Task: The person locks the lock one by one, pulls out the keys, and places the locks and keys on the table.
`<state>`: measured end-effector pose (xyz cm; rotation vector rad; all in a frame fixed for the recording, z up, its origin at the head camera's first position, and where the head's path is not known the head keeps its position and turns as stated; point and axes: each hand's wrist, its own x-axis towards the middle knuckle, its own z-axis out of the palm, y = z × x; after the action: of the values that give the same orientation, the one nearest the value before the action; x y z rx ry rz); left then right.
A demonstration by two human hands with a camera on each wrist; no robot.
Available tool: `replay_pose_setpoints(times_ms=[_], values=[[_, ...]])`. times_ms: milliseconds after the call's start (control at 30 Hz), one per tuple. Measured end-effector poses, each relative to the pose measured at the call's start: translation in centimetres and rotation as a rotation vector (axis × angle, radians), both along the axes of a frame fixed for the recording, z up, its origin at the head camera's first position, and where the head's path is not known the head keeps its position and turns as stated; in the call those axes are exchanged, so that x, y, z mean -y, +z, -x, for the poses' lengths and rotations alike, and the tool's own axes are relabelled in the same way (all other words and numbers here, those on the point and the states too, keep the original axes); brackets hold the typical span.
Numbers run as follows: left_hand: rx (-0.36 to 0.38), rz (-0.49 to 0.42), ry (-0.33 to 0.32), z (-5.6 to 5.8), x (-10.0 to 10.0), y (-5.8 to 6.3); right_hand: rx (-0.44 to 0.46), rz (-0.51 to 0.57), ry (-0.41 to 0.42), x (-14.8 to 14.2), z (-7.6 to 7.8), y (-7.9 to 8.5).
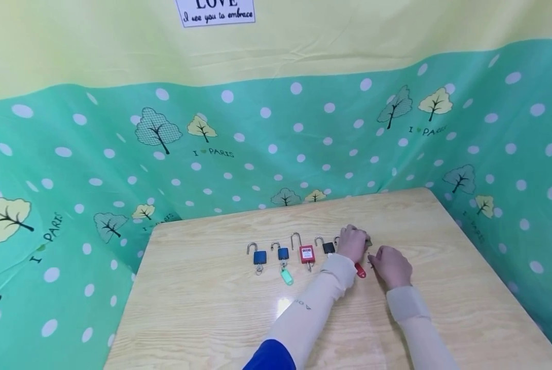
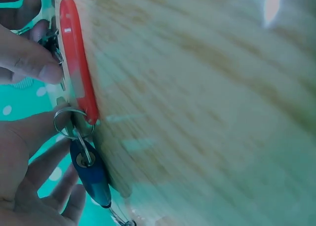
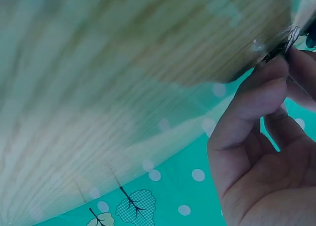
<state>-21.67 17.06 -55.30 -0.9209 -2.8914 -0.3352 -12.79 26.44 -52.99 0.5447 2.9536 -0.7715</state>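
Observation:
My left hand [image 1: 352, 243] reaches over the right end of a row of padlocks. At its fingertips shows a small brass-coloured padlock [image 1: 368, 241], mostly hidden. Below the thumb in the left wrist view, a blue padlock [image 2: 91, 179] has a key [image 2: 84, 146] in it, with a red tag [image 2: 76, 58] on the key's ring. My right hand [image 1: 393, 267] is close by on the right. Its thumb and forefinger pinch a small metal key [image 3: 292, 38], just apart from the left hand. The left hand's grip is partly covered.
To the left stand a blue padlock [image 1: 259, 257], a second blue padlock [image 1: 282, 254] with a green tag [image 1: 287, 277], a red padlock [image 1: 307, 254] and a black padlock [image 1: 328, 248], shackles open. They lie on a wooden table [image 1: 202, 308], with a green curtain [image 1: 248, 154] behind.

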Motion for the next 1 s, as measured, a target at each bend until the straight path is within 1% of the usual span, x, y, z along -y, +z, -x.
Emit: replay_pose_setpoints(times_ms=[100,133,267,333,433,533,633,733,833,900,1000], values=[[0.035,-0.050,0.000,0.1,0.5,0.1,-0.020,-0.003,-0.002,0.2,0.1,-0.1],[0.056,-0.075,0.003,0.2,0.7,0.0,-0.025,-0.005,-0.002,0.2,0.1,-0.1],[0.109,-0.149,0.007,0.6,1.5,0.4,-0.020,0.010,0.002,0.3,0.1,-0.1],[0.146,-0.173,0.014,0.8,2.1,0.9,-0.020,0.011,-0.003,0.2,0.0,-0.1],[0.167,-0.197,0.024,1.4,2.9,1.8,-0.033,0.021,-0.020,0.1,0.0,0.0],[0.192,-0.242,0.052,2.0,3.8,2.4,-0.071,0.026,-0.042,0.0,0.1,0.3],[0.218,-0.283,0.073,2.3,5.0,2.9,-0.110,0.016,-0.055,0.3,0.2,0.7],[0.273,-0.316,0.085,2.2,6.2,3.1,-0.133,0.017,-0.057,0.9,0.2,1.0],[0.315,-0.340,0.097,1.8,7.1,3.0,-0.154,0.036,-0.042,1.6,0.0,1.1],[0.324,-0.354,0.096,1.6,7.7,2.7,-0.168,0.048,-0.028,2.0,0.0,1.0],[0.323,-0.366,0.071,1.1,8.2,2.4,-0.177,0.056,0.000,2.6,0.0,0.7]])
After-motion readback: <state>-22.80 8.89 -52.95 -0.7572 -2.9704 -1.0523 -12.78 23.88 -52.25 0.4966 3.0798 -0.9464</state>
